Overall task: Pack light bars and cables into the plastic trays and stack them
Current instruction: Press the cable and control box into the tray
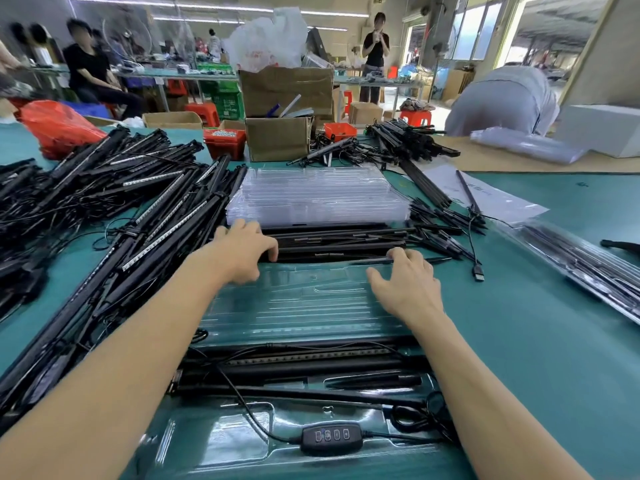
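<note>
Head view, the only one: your left hand point(244, 252) and right hand point(405, 282) both reach to twelve o'clock, over the far edge of the clear moulded plastic tray point(304, 306) lying in front of you. The left fingers curl down onto the row of loose black light bars point(339, 242) that lies just beyond that edge; whether they have closed on one, you cannot tell. The right hand's fingers are spread and relaxed, tips touching a thin bar at the tray edge, holding nothing. The bars' long axis runs nine to three, square across your reach, so both hands sit near their ends, the left a little closer. The tray's near half already holds bars and a black cable with its button controller point(330, 439). Beyond the loose bars, at twelve, waits the stack of empty clear trays point(318, 199).
</note>
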### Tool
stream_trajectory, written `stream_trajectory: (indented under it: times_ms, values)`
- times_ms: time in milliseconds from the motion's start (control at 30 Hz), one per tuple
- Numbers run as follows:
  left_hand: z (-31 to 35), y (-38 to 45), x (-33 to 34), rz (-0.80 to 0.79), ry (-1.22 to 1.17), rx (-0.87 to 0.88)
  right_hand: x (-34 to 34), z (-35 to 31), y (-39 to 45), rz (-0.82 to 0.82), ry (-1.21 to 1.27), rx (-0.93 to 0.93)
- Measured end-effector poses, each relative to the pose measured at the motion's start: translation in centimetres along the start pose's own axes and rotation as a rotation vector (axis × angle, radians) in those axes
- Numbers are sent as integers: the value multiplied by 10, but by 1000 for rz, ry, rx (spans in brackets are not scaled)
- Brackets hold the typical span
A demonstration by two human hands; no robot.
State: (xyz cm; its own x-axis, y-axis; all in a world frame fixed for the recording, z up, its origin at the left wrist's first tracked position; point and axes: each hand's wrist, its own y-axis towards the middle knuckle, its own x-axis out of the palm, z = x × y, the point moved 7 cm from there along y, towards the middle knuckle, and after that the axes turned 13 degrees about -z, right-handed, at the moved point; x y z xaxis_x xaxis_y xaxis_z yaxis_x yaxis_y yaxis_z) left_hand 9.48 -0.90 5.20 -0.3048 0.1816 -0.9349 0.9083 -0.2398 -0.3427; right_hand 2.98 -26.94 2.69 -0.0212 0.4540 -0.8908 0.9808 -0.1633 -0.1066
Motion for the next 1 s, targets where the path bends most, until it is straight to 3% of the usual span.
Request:
stream_trajectory:
  times_ms: [167, 333, 500, 1000]
  values:
    - [-25, -14, -4, 193, 41, -167, -8, 7, -3, 114, 131, 43]
    - [-35, -21, 13, 43, -121, -227, -13, 26, 0, 139, 224, 197]
    - [-52, -25, 14, 127, -167, -310, -22, 37, 1, 249, 495, 95]
    - [-61, -24, 12, 229, -656, -205, -46, 63, -5, 604, 1141, -45]
